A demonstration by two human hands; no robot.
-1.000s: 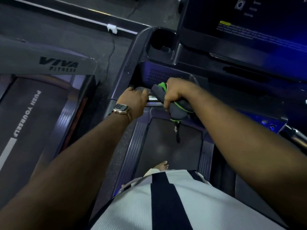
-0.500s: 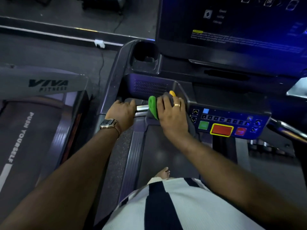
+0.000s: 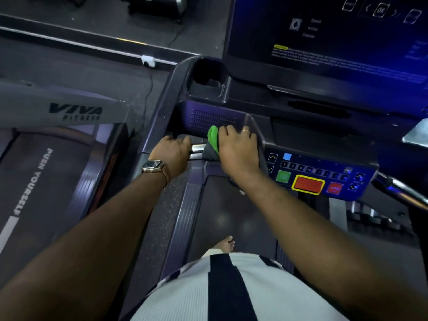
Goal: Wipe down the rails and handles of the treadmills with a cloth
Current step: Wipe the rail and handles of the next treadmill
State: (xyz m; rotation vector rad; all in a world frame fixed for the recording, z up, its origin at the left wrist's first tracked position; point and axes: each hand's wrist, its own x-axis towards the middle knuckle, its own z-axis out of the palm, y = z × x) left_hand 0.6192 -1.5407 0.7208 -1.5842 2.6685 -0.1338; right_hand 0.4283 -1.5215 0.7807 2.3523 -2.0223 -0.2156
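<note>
I stand on a treadmill, facing its console. A short silver handle bar (image 3: 197, 148) runs across below the console's left side. My left hand (image 3: 172, 152), with a watch on the wrist, grips the bar's left end. My right hand (image 3: 236, 147) lies over a grey cloth with a green edge (image 3: 213, 141) and holds it wrapped on the bar's right part, fingers curled over the console's lower edge. Most of the cloth is hidden under that hand. The left side rail (image 3: 159, 110) runs up past my left hand.
The button panel (image 3: 324, 177) with green and red keys sits right of my right hand. Above are a cup holder (image 3: 208, 77) and the dark screen (image 3: 335, 35). A second treadmill (image 3: 53, 163) stands to the left. A metal handle (image 3: 400, 188) juts out at right.
My right hand has slid the cloth right along the bar and turned palm-down over it. The hanging part of the cloth is out of sight. My left hand stays on the bar.
</note>
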